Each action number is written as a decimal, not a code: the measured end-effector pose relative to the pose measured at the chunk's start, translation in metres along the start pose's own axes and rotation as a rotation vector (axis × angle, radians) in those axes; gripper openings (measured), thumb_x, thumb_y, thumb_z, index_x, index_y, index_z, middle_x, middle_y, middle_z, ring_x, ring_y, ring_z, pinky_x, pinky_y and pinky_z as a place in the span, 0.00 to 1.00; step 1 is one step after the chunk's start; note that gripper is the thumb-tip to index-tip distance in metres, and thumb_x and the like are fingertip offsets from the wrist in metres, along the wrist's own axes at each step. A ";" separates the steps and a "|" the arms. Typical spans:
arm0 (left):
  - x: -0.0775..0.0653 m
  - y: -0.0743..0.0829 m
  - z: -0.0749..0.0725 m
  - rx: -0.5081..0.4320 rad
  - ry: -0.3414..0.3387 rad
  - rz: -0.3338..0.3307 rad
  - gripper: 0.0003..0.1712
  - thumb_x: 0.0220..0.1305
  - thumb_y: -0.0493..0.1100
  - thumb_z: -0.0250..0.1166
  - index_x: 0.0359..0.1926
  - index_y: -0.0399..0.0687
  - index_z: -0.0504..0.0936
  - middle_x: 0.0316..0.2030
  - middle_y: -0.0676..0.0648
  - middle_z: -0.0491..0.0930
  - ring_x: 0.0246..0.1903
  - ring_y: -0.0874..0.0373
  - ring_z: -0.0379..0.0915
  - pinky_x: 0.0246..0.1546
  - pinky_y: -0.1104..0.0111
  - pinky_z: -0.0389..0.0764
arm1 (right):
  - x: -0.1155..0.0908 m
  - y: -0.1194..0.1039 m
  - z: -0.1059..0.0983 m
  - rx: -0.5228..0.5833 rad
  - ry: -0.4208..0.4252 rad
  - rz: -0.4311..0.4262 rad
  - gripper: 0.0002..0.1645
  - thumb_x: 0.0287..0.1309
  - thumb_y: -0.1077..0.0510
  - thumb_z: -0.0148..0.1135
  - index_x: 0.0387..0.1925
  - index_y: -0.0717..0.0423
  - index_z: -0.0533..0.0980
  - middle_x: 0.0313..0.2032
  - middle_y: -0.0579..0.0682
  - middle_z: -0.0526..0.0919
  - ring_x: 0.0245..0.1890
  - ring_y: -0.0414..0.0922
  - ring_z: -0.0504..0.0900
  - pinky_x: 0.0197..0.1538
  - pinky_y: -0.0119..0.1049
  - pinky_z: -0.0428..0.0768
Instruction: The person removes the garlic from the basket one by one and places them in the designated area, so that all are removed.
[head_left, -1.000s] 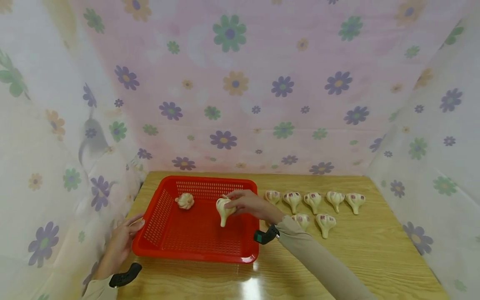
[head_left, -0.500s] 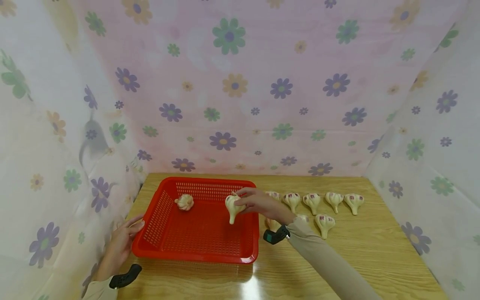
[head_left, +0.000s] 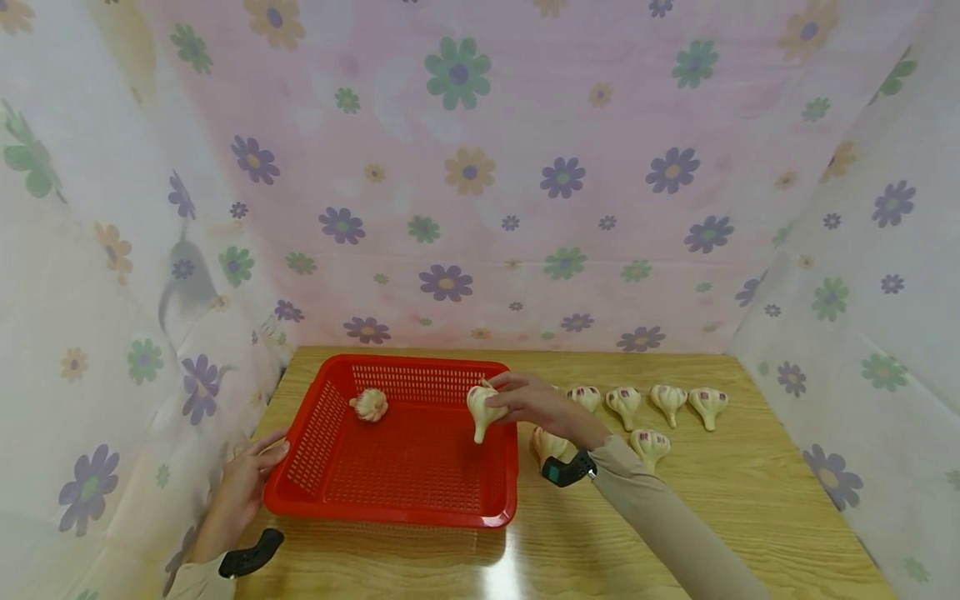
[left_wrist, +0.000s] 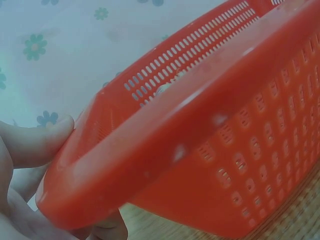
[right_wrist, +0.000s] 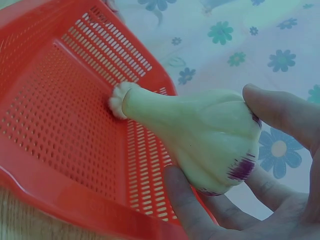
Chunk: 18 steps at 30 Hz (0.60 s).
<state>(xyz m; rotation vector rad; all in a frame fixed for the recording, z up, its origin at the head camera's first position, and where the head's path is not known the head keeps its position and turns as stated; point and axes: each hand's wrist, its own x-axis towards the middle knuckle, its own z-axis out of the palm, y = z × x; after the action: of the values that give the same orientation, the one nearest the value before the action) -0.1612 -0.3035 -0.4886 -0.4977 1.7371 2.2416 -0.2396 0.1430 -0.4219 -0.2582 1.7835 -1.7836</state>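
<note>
My right hand [head_left: 546, 406] pinches a smooth pale garlic bulb [head_left: 482, 408] with purple marks, above the right side of a red plastic basket [head_left: 390, 517]. In the right wrist view, thumb and fingers hold the wide end of this garlic bulb [right_wrist: 210, 135], and its stem points to the far side of the basket. Another garlic bulb [head_left: 370, 405], with clustered cloves, lies in the basket's far left part. My left hand [head_left: 238, 487] grips the basket's left rim; the left wrist view shows its thumb against the rim [left_wrist: 130, 165] and fingers beneath.
Several garlic bulbs [head_left: 623, 405] lie in rows on the wooden table [head_left: 720, 500] right of the basket, some partly hidden by my right arm. One garlic bulb [head_left: 549, 446] lies close to the basket's right wall. Flowered cloth [head_left: 510, 183] encloses the table's back and sides.
My right hand has moved to the right with its garlic bulb, from over the basket's middle right toward its right rim. The left hand and the basket look unmoved.
</note>
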 end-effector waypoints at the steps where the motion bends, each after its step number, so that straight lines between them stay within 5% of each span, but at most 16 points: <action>1: 0.000 0.000 0.000 -0.001 -0.001 -0.001 0.29 0.69 0.43 0.56 0.68 0.50 0.58 0.42 0.61 0.77 0.45 0.61 0.75 0.48 0.64 0.76 | -0.001 0.000 -0.001 -0.005 0.006 -0.001 0.29 0.59 0.59 0.62 0.58 0.67 0.65 0.50 0.58 0.73 0.38 0.49 0.80 0.55 0.53 0.73; 18: 0.000 -0.001 -0.001 0.019 0.004 0.010 0.30 0.69 0.44 0.56 0.68 0.48 0.57 0.43 0.61 0.76 0.45 0.60 0.74 0.49 0.64 0.76 | -0.007 0.001 -0.014 -0.007 0.047 0.018 0.31 0.60 0.59 0.61 0.61 0.65 0.62 0.55 0.60 0.70 0.40 0.49 0.80 0.54 0.50 0.75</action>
<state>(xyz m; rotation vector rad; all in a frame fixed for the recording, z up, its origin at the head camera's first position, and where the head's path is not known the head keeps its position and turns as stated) -0.1608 -0.3044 -0.4901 -0.4907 1.7649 2.2309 -0.2407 0.1584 -0.4220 -0.2036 1.8189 -1.7846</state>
